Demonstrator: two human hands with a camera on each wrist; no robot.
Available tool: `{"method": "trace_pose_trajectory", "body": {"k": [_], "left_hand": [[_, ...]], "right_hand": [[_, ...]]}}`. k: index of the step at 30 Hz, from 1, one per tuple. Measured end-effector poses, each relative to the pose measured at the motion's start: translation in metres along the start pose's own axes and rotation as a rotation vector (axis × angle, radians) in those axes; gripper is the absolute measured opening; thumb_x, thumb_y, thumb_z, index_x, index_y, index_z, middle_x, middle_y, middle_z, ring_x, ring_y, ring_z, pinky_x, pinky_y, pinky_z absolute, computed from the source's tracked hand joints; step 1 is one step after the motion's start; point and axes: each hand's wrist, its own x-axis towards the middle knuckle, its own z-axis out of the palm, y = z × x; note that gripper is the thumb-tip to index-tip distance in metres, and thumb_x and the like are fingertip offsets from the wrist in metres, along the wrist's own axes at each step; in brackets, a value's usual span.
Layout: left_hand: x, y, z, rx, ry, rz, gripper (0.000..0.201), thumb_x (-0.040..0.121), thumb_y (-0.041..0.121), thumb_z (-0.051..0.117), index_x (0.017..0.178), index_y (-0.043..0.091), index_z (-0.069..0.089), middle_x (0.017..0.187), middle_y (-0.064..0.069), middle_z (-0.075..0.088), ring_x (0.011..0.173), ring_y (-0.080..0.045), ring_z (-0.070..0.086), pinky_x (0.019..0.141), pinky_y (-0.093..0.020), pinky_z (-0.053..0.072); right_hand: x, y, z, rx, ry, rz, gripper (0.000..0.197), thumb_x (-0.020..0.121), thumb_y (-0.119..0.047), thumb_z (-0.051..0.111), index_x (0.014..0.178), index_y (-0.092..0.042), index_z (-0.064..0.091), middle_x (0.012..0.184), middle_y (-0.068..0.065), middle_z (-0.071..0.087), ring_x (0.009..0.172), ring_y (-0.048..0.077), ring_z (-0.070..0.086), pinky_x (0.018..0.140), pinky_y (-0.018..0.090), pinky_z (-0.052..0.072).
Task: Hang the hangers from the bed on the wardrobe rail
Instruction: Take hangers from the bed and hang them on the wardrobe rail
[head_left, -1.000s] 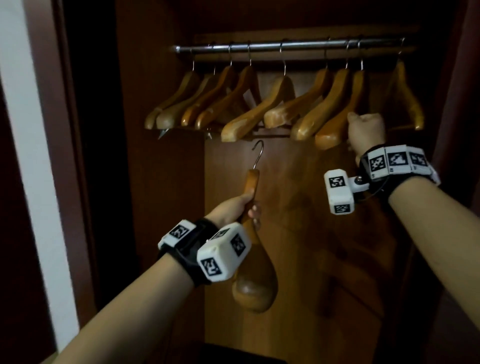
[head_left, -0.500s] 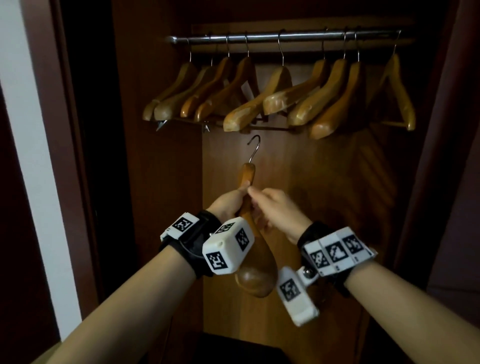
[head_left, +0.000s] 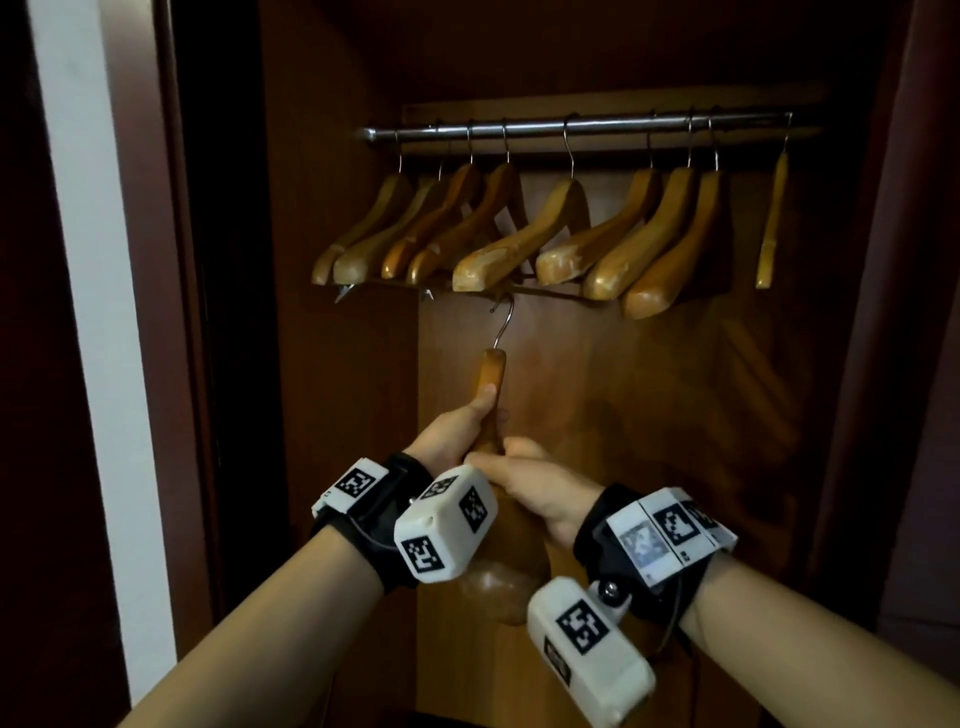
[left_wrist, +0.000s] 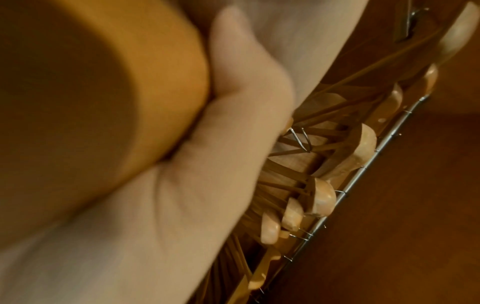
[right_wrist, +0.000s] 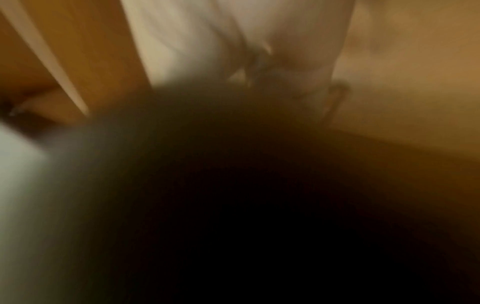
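Observation:
A wooden hanger (head_left: 492, 379) with a metal hook (head_left: 504, 319) stands upright in front of the open wardrobe, below the chrome rail (head_left: 582, 127). My left hand (head_left: 457, 426) grips its upper arm, thumb along the wood. My right hand (head_left: 524, 480) grips the same hanger just below, fingers wrapped round it. In the left wrist view my left hand (left_wrist: 233, 115) curls round the broad hanger (left_wrist: 91, 92). The right wrist view is blurred and dark. Several wooden hangers (head_left: 519, 244) hang on the rail.
A thin hanger (head_left: 773, 218) hangs apart at the rail's right end, with a gap to its left. The wardrobe's back panel (head_left: 649, 415) is behind my hands. A dark door frame (head_left: 150, 312) and white wall strip (head_left: 98, 312) stand to the left.
My right hand left the hangers on the rail, came down and took hold of the hanger in my left hand. It now sits lower on it than half a second ago.

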Motion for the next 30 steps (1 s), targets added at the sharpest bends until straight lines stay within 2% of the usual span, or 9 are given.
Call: {"method": "trace_pose_trajectory", "body": {"k": [4, 6, 9, 14, 18, 20, 23, 27, 30], "left_hand": [[-0.004, 0.013, -0.007, 0.031, 0.048, 0.093, 0.039, 0.094, 0.047, 0.049, 0.105, 0.010, 0.058, 0.089, -0.007, 0.058, 0.077, -0.019, 0.057, 0.072, -0.031, 0.049], [-0.006, 0.029, -0.013, 0.039, 0.189, 0.240, 0.039, 0.097, 0.041, 0.048, 0.122, 0.012, 0.052, 0.104, -0.006, 0.060, 0.096, -0.020, 0.058, 0.087, -0.035, 0.049], [-0.012, 0.055, -0.020, 0.038, 0.218, 0.326, 0.026, 0.097, 0.037, 0.048, 0.113, 0.017, 0.055, 0.115, -0.005, 0.060, 0.113, -0.024, 0.057, 0.095, -0.035, 0.043], [-0.021, 0.090, -0.015, 0.071, 0.171, 0.420, 0.018, 0.100, 0.027, 0.044, 0.109, 0.019, 0.056, 0.102, -0.002, 0.060, 0.096, -0.017, 0.057, 0.080, -0.027, 0.046], [-0.024, 0.104, 0.005, 0.220, 0.159, 0.457, 0.059, 0.084, 0.038, 0.054, 0.137, 0.011, 0.045, 0.126, -0.012, 0.058, 0.114, -0.028, 0.057, 0.101, -0.043, 0.046], [-0.020, 0.108, 0.013, 0.265, 0.149, 0.441, 0.065, 0.079, 0.039, 0.055, 0.136, 0.009, 0.046, 0.115, -0.012, 0.062, 0.108, -0.029, 0.060, 0.102, -0.046, 0.045], [-0.017, 0.112, 0.022, 0.302, 0.120, 0.431, 0.046, 0.090, 0.029, 0.053, 0.127, 0.001, 0.050, 0.077, -0.006, 0.060, 0.077, -0.022, 0.059, 0.092, -0.038, 0.045], [-0.005, 0.113, 0.026, 0.334, 0.162, 0.434, 0.051, 0.094, 0.028, 0.052, 0.137, 0.002, 0.042, 0.105, -0.010, 0.062, 0.105, -0.027, 0.059, 0.089, -0.035, 0.046], [-0.003, 0.114, 0.031, 0.278, 0.048, 0.398, 0.043, 0.097, 0.031, 0.047, 0.131, 0.005, 0.047, 0.092, -0.007, 0.062, 0.095, -0.025, 0.063, 0.071, -0.027, 0.045]], "right_hand": [[-0.001, 0.000, 0.004, -0.044, 0.069, -0.015, 0.058, 0.060, -0.036, 0.072, 0.111, -0.011, 0.059, 0.101, 0.014, 0.069, 0.095, 0.026, 0.066, 0.081, 0.040, 0.056], [-0.003, -0.002, 0.004, -0.072, 0.091, -0.025, 0.057, 0.052, -0.042, 0.073, 0.099, -0.013, 0.059, 0.097, 0.012, 0.068, 0.092, 0.025, 0.066, 0.082, 0.041, 0.054], [-0.007, -0.006, 0.002, -0.093, 0.092, -0.021, 0.038, 0.070, -0.032, 0.075, 0.095, -0.011, 0.055, 0.089, 0.010, 0.064, 0.083, 0.022, 0.064, 0.074, 0.036, 0.054], [-0.014, -0.013, 0.012, -0.153, 0.062, 0.023, 0.042, 0.077, -0.028, 0.074, 0.111, -0.009, 0.059, 0.104, 0.016, 0.067, 0.091, 0.027, 0.065, 0.074, 0.035, 0.054], [-0.016, -0.010, 0.024, -0.171, 0.001, -0.020, 0.021, 0.084, -0.016, 0.069, 0.103, -0.024, 0.064, 0.099, -0.001, 0.067, 0.099, 0.018, 0.061, 0.089, 0.033, 0.050], [-0.017, -0.008, 0.029, -0.183, 0.002, -0.015, 0.022, 0.082, -0.015, 0.070, 0.095, -0.030, 0.059, 0.091, -0.004, 0.062, 0.094, 0.016, 0.059, 0.090, 0.033, 0.049], [-0.017, -0.007, 0.033, -0.172, 0.021, 0.031, 0.015, 0.082, -0.017, 0.068, 0.085, -0.025, 0.055, 0.083, 0.001, 0.058, 0.083, 0.018, 0.057, 0.082, 0.031, 0.048], [-0.016, -0.012, 0.035, -0.215, 0.054, 0.069, 0.031, 0.078, -0.024, 0.071, 0.105, -0.019, 0.058, 0.095, 0.004, 0.061, 0.092, 0.021, 0.060, 0.080, 0.030, 0.051], [-0.016, -0.022, 0.026, -0.210, 0.092, 0.012, 0.015, 0.084, -0.019, 0.069, 0.089, -0.025, 0.057, 0.089, -0.001, 0.059, 0.088, 0.016, 0.057, 0.090, 0.033, 0.048]]}}
